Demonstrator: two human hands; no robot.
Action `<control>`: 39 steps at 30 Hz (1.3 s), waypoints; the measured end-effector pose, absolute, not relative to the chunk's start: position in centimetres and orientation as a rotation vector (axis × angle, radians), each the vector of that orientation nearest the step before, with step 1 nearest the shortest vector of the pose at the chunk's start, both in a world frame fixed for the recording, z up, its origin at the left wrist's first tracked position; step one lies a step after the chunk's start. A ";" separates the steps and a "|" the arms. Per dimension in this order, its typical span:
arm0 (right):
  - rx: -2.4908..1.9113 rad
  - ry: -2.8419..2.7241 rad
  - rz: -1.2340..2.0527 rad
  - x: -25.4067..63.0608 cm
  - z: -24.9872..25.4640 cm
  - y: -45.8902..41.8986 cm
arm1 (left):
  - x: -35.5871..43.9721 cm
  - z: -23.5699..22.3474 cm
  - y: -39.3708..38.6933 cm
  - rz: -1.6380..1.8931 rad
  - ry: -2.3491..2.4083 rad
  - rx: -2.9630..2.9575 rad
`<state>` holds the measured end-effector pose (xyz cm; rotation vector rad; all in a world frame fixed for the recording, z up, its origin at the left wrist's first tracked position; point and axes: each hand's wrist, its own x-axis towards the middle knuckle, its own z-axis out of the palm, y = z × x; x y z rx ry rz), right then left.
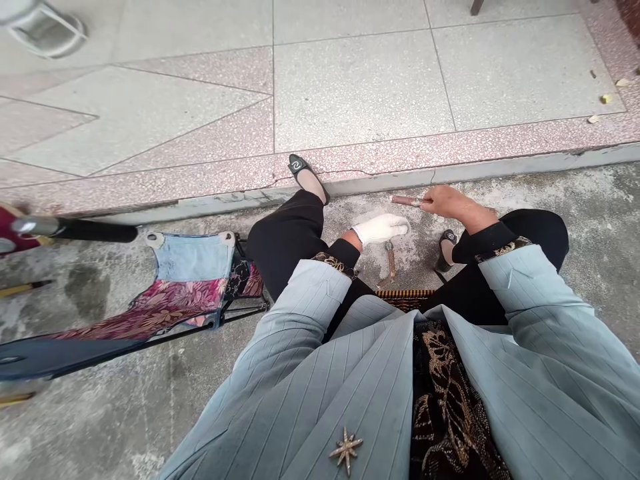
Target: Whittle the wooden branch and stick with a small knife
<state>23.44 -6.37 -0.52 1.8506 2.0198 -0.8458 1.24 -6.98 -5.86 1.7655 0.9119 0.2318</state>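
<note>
My right hand (pixel 447 202), bare, is closed around one end of a short brown stick (pixel 406 200). The stick points left, with a pale tip and what looks like light cord or wire wound on it near my fingers. Lower and to the left, my left hand (pixel 381 229) wears a white knitted glove. Its fingers are curled together, and whatever they may hold is hidden. Just below that glove, a second brown stick (pixel 391 263) with a greyish band or ring near its top appears against the concrete; whether it touches the glove, I cannot tell.
A folding chair (pixel 185 287) with patchwork fabric stands at my left. Between my legs shows a woven seat edge (pixel 405 299). A raised tiled step (pixel 360 100) runs across the front, its edge (pixel 380 180) near my feet. A black-handled object (pixel 95 229) juts in at far left.
</note>
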 end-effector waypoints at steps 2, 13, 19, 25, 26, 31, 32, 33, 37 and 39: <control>1.691 1.981 -0.756 23.0 -1.0 -6.2 | 1.1 -5.7 -6.9 0.158 0.869 1.783; 1.205 1.918 -1.478 23.2 -0.5 -7.6 | 0.2 -4.9 -5.8 0.117 0.897 1.815; 1.091 2.018 -2.113 24.7 1.4 -8.4 | -0.2 -5.4 -5.8 0.190 0.850 1.709; 2.261 2.011 -2.193 24.6 0.6 -7.8 | 0.7 -6.6 -6.5 0.166 0.639 1.537; 2.359 1.990 -2.021 24.5 0.4 -7.4 | 0.8 -6.5 -6.5 0.159 0.644 1.534; 1.931 1.996 -1.087 23.9 -0.5 -6.6 | 0.1 -6.0 -6.2 0.064 0.755 1.646; 1.760 1.980 -1.065 23.7 -0.6 -6.8 | -0.1 -5.9 -6.0 0.065 0.785 1.671; 1.609 1.959 -1.100 23.4 -0.6 -7.1 | -0.3 -5.9 -5.8 0.074 0.817 1.690; 1.272 1.926 -1.412 23.0 0.1 -8.3 | -0.9 -6.2 -5.1 0.142 0.880 1.722; 1.203 2.003 -1.605 23.3 0.8 -8.5 | -0.9 -6.5 -4.9 0.191 0.882 1.720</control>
